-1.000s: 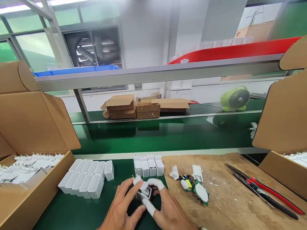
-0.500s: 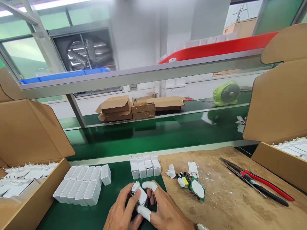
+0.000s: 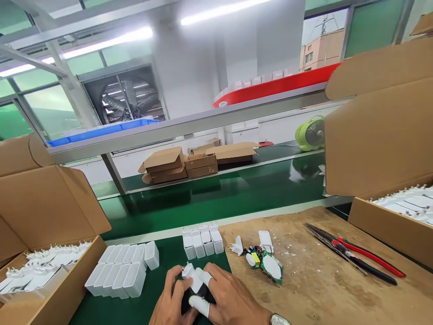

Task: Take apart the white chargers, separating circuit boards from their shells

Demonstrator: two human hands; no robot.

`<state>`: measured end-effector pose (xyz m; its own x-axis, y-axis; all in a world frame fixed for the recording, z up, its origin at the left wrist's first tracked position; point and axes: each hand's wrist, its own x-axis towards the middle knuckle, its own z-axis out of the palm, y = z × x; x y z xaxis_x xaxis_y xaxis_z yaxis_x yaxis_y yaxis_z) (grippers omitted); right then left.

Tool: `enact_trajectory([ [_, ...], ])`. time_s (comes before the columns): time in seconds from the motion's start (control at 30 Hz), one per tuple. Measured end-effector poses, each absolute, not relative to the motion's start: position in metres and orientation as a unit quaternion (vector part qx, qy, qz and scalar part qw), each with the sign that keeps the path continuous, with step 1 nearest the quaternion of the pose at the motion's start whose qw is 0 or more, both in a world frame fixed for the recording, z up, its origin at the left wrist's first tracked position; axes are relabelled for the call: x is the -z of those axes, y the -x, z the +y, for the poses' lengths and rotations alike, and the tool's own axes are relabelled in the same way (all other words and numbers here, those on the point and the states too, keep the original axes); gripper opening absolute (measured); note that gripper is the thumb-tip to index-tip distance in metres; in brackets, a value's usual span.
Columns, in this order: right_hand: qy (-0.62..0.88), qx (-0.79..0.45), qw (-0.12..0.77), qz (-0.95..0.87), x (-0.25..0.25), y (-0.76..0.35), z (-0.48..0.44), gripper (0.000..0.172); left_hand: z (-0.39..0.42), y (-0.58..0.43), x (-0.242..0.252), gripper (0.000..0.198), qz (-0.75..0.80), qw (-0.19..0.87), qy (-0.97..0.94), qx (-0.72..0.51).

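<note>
Low in the middle of the view, a white plug adapter (image 3: 195,280) is pinched between my two hands, with something dark showing beneath it. The fingers and thumb of my left hand (image 3: 173,299) close on its left side. My right hand (image 3: 226,295) grips it from the right, white covers on thumb and index finger. Just beyond stand several white adapters (image 3: 203,241) in a row. To the left, open white cases (image 3: 117,277) are grouped in two rows on the green mat (image 3: 165,253).
Circuit boards (image 3: 270,266) and loose white pieces lie on a brown worn board (image 3: 304,280), beside red-black pliers (image 3: 352,255). Open cartons of white parts flank me, one left (image 3: 74,280) and one right (image 3: 372,221). A green belt (image 3: 237,189) runs behind, below a shelf (image 3: 189,115).
The view has tilted up and shifted slightly. My right fingers have closed in onto the adapter's top and side, where the index finger was apart before. My left hand keeps its hold.
</note>
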<state>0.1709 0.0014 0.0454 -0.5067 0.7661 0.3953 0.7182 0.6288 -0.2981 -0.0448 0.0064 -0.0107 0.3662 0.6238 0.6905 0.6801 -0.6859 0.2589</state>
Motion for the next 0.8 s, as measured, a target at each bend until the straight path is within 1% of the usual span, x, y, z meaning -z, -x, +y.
enact_trajectory([
  [0.1,0.458,-0.124,0.289,-0.831,-0.050,-0.171,-0.001,0.006,0.008,0.042,0.009,0.022,-0.395,0.020,0.821,0.413],
  [0.13,0.465,-0.141,0.296,-0.822,-0.051,-0.171,-0.001,0.004,0.008,0.041,0.009,0.022,-0.394,0.012,0.818,0.418],
  [0.2,0.466,-0.142,0.290,-0.824,-0.052,-0.171,-0.002,0.006,0.007,0.040,0.009,0.021,-0.391,-0.007,0.815,0.428],
  [0.3,0.447,-0.102,0.266,-0.848,-0.053,-0.172,-0.002,0.006,0.005,0.042,0.009,0.024,-0.384,-0.035,0.810,0.442],
  [0.37,0.444,-0.097,0.259,-0.852,-0.053,-0.173,-0.003,0.009,0.007,0.046,0.004,0.026,-0.397,-0.073,0.808,0.429],
  [0.5,0.464,-0.098,0.246,-0.845,-0.056,-0.173,-0.005,0.021,0.025,0.058,-0.020,0.019,-0.492,-0.160,0.779,0.355],
  [0.57,0.462,-0.086,0.240,-0.849,-0.056,-0.174,-0.005,0.020,0.039,0.061,-0.034,0.017,-0.539,-0.171,0.751,0.340],
  [0.6,0.460,-0.080,0.236,-0.853,-0.056,-0.175,-0.005,0.019,0.046,0.061,-0.040,0.020,-0.556,-0.175,0.740,0.336],
  [0.63,0.456,-0.073,0.232,-0.856,-0.055,-0.175,-0.004,0.019,0.053,0.061,-0.046,0.031,-0.568,-0.183,0.732,0.327],
  [0.73,0.453,-0.056,0.223,-0.861,-0.049,-0.176,0.000,0.022,0.072,0.053,-0.063,0.085,-0.585,-0.201,0.728,0.296],
  [0.77,0.451,-0.052,0.224,-0.862,-0.047,-0.176,0.001,0.023,0.078,0.049,-0.069,0.101,-0.585,-0.203,0.733,0.282],
  [0.8,0.448,-0.049,0.229,-0.863,-0.043,-0.177,0.003,0.022,0.083,0.045,-0.075,0.112,-0.583,-0.203,0.741,0.265],
])
